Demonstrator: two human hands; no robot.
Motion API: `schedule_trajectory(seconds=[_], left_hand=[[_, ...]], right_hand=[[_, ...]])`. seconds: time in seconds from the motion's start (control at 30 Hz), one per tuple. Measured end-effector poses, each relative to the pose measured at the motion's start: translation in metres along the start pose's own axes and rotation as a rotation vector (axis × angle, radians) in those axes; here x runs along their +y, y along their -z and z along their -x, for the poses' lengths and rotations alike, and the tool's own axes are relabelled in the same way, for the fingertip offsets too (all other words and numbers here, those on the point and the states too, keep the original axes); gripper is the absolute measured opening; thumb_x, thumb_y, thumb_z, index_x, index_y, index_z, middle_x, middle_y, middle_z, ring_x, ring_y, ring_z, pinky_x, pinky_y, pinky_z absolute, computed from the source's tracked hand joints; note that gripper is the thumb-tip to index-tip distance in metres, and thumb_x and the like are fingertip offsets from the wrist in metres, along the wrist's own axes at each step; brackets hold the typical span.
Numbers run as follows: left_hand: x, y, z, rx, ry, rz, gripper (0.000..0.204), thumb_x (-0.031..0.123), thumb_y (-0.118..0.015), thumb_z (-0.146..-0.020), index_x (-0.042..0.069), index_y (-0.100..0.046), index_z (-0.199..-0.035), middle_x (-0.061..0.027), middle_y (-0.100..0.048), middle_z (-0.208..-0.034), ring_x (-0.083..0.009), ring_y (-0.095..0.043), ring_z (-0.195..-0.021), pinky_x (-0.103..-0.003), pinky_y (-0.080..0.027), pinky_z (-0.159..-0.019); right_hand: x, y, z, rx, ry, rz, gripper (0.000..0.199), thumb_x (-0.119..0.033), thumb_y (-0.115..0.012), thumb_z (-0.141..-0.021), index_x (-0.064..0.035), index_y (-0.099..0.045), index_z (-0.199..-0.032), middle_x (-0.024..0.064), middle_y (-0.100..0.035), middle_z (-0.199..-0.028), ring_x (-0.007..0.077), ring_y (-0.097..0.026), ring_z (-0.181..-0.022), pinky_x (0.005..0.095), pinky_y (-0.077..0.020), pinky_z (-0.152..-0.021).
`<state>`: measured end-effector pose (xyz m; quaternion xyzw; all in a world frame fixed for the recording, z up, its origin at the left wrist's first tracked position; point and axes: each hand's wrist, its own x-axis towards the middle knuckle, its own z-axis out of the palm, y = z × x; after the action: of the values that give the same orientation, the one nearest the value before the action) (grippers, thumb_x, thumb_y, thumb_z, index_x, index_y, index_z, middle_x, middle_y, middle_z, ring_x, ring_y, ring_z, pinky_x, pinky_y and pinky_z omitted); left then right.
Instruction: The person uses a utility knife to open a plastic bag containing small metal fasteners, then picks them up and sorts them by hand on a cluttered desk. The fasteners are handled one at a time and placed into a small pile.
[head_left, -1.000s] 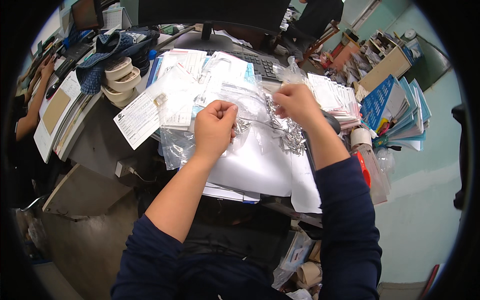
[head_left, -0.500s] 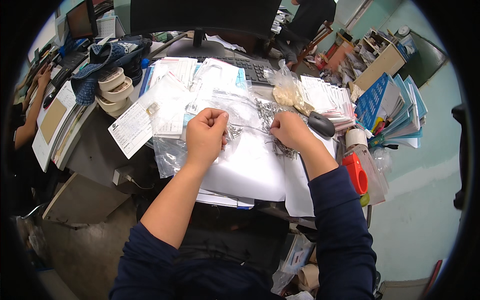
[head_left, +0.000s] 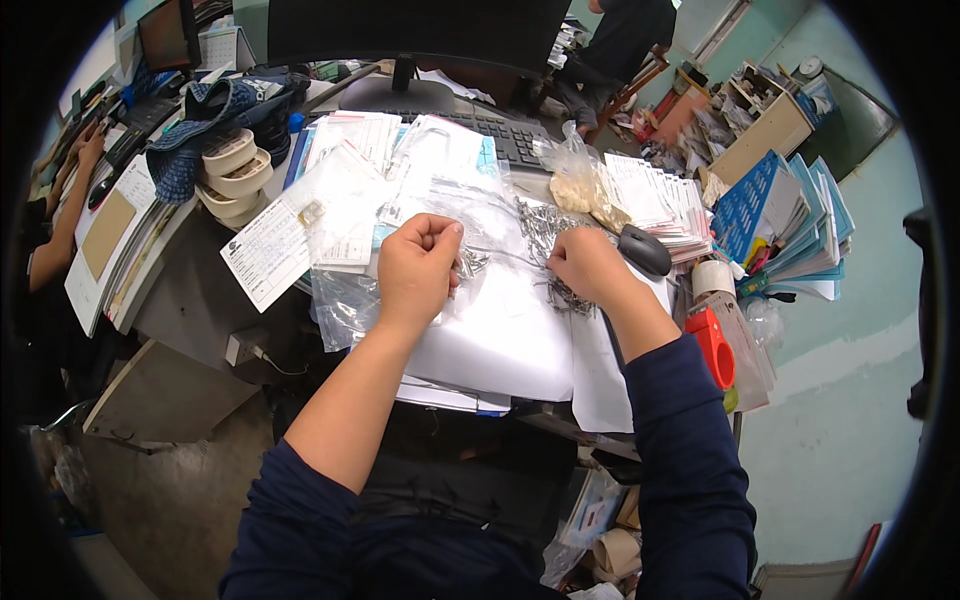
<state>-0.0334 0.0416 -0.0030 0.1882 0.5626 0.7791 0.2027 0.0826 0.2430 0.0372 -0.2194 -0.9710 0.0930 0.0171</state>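
The left hand [head_left: 418,272] is hovering over the near-left part of the white paper sheet [head_left: 500,340], its fingers curled together and the thumb pressing against the forefinger, pinching a small bunch of metal clips [head_left: 468,263] that is sticking out toward the middle of the sheet; the right hand [head_left: 588,266] is resting on the far-right part of the same sheet, fingers bent inward and closed on more small metal pieces [head_left: 565,296] – whether these are being gripped or only covered, I cannot tell; a loose heap of shiny clips [head_left: 540,222] is lying just beyond the far edge of the sheet, between the two hands and nearer the right one; clear plastic bags [head_left: 345,300] are spreading out from under the sheet's left edge; a printed form [head_left: 268,252] is lying further left of the sheet, tilted; a black computer mouse [head_left: 644,249] is sitting just right of the sheet's far corner, close by the right hand; a black keyboard [head_left: 500,135] is lying well beyond the sheet, in front of a monitor stand [head_left: 400,92]; a clear bag of pale pieces [head_left: 575,185] is standing beyond the sheet's far-right corner; a red tool [head_left: 714,346] is lying to the right of the sheet, near the desk edge – a roll of tape [head_left: 712,277] is just beyond it; stacked cream bowls [head_left: 232,168] are sitting far to the left of the sheet
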Motion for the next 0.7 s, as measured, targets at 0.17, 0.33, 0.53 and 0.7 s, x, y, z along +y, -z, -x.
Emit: schedule_trajectory(seconds=[0.17, 0.33, 0.53, 0.7], left_hand=[[0.000, -0.001, -0.001, 0.000, -0.008, -0.012, 0.015, 0.013, -0.063, -0.091, -0.001, -0.063, -0.088, -0.0013, -0.058, -0.061, -0.0055, -0.051, -0.044, -0.023, -0.038, -0.038], [0.000, -0.001, 0.000, -0.006, -0.013, -0.014, 0.015, 0.013, -0.063, -0.091, -0.001, -0.063, -0.089, -0.0017, -0.059, -0.061, -0.0057, -0.051, -0.045, -0.023, -0.038, -0.038], [0.001, 0.002, 0.001, -0.008, -0.005, -0.010, 0.014, 0.013, -0.063, -0.090, -0.001, -0.063, -0.090, -0.0020, -0.060, -0.063, -0.0060, -0.051, -0.045, -0.023, -0.038, -0.039], [0.001, -0.001, 0.000, -0.024, -0.002, 0.027, 0.014, 0.013, -0.063, -0.091, -0.001, -0.063, -0.090, -0.0012, -0.058, -0.061, -0.0053, -0.050, -0.045, -0.022, -0.038, -0.039]], right_hand=[[0.001, -0.001, -0.001, 0.034, 0.028, 0.131, 0.013, -0.012, -0.067, -0.074, -0.0004, -0.070, -0.079, 0.0193, -0.066, -0.074, 0.0333, -0.064, -0.069, 0.0398, -0.0510, -0.068], [0.018, 0.007, 0.000, 0.032, -0.081, -0.331, 0.014, -0.012, -0.065, -0.076, 0.0014, -0.069, -0.078, 0.0088, -0.064, -0.065, 0.0196, -0.060, -0.058, 0.0326, -0.0475, -0.057], [0.018, 0.032, 0.003, -0.233, -0.265, -0.933, 0.013, -0.014, -0.068, -0.085, -0.0017, -0.064, -0.084, -0.0002, -0.054, -0.062, 0.0067, -0.047, -0.051, 0.0221, -0.0344, -0.044], [-0.028, 0.038, -0.006, -0.217, -0.186, -1.045, 0.015, -0.014, -0.068, -0.085, 0.0012, -0.065, -0.087, 0.0040, -0.060, -0.073, 0.0071, -0.048, -0.051, 0.0225, -0.0353, -0.043]])
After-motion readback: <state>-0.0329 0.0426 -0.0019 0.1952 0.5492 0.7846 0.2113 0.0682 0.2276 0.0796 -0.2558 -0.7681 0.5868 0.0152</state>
